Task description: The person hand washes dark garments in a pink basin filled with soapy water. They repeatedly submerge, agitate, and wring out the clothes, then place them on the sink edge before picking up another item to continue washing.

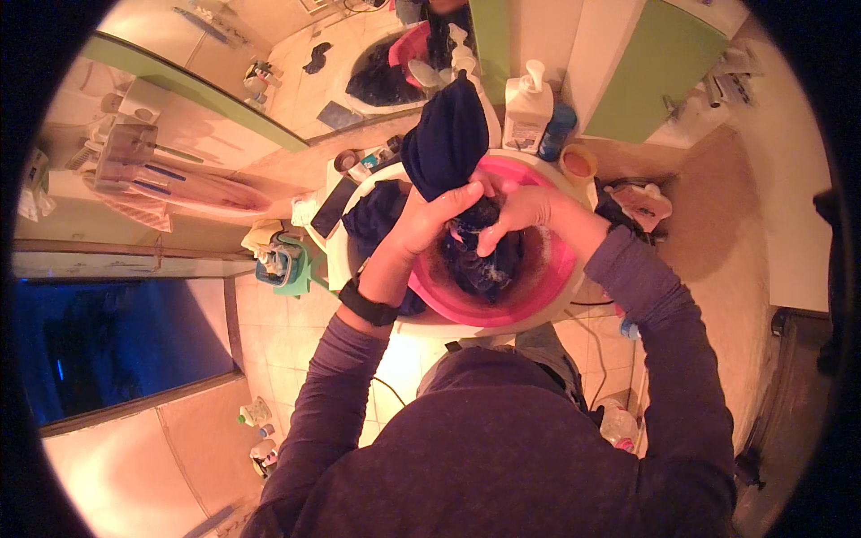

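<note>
My left hand (440, 212) grips a dark blue cloth (449, 138), one end of which stands up above the thumb, in front of the faucet area. My right hand (525, 210) is close beside it, fingers curled around the cloth's lower, wet part; its thumb points down. Both hands are over a pink plastic basin (565, 269) resting on the white sink. More dark wet fabric (488, 272) with some suds lies inside the basin. To the left of the basin, another dark blue cloth (377, 212) is bunched on the sink. What my fingertips press is partly hidden.
Behind the basin stand a white pump bottle (528, 111), a blue container (557, 131) and a yellow cup (577, 163). A dark phone-like slab (335, 205) lies left of the sink. A mirror (282, 60) and a toothbrush holder (128, 158) are on the wall.
</note>
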Motion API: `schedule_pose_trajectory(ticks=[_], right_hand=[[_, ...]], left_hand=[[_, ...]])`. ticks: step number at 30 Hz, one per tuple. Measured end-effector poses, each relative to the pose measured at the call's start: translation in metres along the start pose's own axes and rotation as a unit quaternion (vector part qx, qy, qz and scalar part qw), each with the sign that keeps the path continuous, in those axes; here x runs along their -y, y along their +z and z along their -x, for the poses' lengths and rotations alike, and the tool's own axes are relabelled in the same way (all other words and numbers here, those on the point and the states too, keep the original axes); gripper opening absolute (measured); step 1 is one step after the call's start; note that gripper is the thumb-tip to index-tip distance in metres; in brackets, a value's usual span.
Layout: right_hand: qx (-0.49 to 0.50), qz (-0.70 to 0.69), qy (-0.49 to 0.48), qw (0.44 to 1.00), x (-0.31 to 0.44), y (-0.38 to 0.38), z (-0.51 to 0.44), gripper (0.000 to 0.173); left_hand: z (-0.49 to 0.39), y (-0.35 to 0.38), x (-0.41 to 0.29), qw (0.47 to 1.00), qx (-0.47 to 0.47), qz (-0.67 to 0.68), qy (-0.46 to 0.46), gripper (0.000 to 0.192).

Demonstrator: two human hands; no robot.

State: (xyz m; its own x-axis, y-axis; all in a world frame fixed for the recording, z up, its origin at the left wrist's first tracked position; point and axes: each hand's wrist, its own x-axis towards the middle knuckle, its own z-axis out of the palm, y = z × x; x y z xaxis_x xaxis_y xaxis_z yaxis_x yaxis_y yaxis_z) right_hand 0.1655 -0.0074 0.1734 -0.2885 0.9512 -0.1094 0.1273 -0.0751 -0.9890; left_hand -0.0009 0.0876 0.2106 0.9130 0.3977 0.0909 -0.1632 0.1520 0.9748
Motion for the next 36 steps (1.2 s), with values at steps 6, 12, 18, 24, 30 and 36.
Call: schedule_pose_trajectory(ticks=[6,12,18,24,30,36], right_hand=[[0.143,-0.033,0.034,0.989,-0.005,-0.012,-0.024,0.042],[-0.221,0.248,0.040,0.942,-0.002,0.022,0.006,0.097],[-0.465,0.318,-0.027,0.826,-0.003,0.114,0.014,0.124],[-0.556,0.005,-0.089,0.826,-0.022,0.101,-0.021,0.075],[-0.332,0.074,-0.178,0.923,0.013,0.050,-0.006,0.035],[-0.049,0.129,-0.018,0.990,0.036,0.010,-0.016,0.047]], left_hand=[[-0.004,0.023,0.018,0.986,-0.158,0.051,0.025,0.033],[-0.021,0.024,0.034,0.866,-0.485,0.118,0.037,0.024],[-0.017,0.026,0.033,0.805,-0.535,0.255,-0.019,0.022],[0.002,0.064,0.008,0.853,-0.447,0.267,0.012,0.008],[0.002,0.046,-0.018,0.956,-0.211,0.174,0.108,0.011],[-0.011,0.004,-0.014,0.994,-0.031,0.079,0.065,0.014]])
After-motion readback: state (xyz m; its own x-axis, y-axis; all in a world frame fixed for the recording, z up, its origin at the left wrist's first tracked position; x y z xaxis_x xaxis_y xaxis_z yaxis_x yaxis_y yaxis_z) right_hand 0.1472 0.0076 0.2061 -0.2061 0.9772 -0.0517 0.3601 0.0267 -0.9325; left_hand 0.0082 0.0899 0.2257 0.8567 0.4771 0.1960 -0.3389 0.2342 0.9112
